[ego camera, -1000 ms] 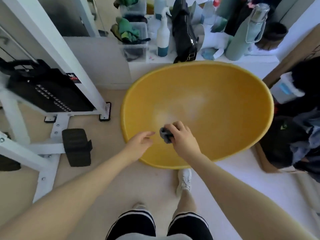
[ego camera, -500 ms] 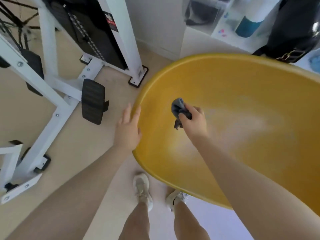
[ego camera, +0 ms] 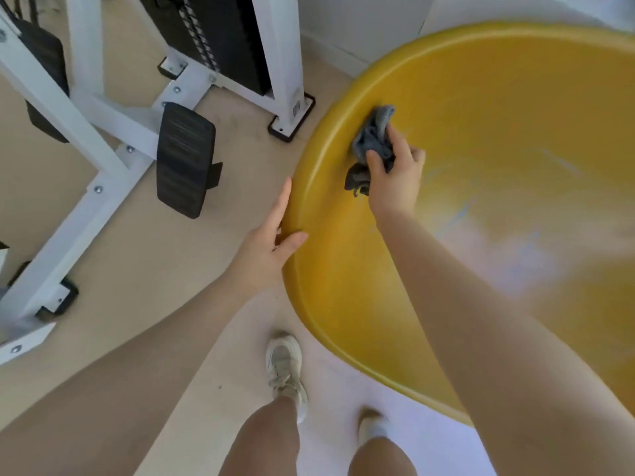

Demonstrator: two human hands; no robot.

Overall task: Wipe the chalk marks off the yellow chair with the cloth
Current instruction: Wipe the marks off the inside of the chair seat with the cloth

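Observation:
The yellow chair [ego camera: 498, 97] is a wide round shell filling the right of the view. Pale smeared chalk marks [ego camera: 508, 249] with faint blue streaks lie on its seat, right of my forearm. My right hand [ego camera: 395, 176] grips a crumpled grey cloth [ego camera: 372, 135] and presses it on the shell's inner left side, near the rim. My left hand [ego camera: 271, 242] lies with straight fingers along the outside of the chair's left rim, thumb over the edge.
A white exercise machine frame [ego camera: 113, 121] with a black weight stack and a black foot pad [ego camera: 184, 163] stands on the beige floor at the left, close to the chair. A white cabinet side [ego camera: 364, 25] is behind. My legs and shoes [ego camera: 285, 369] are below.
The view swung left and down. My right hand carried the cloth from the seat's middle to the left inner side near the rim. My left hand settled against the rim's outside.

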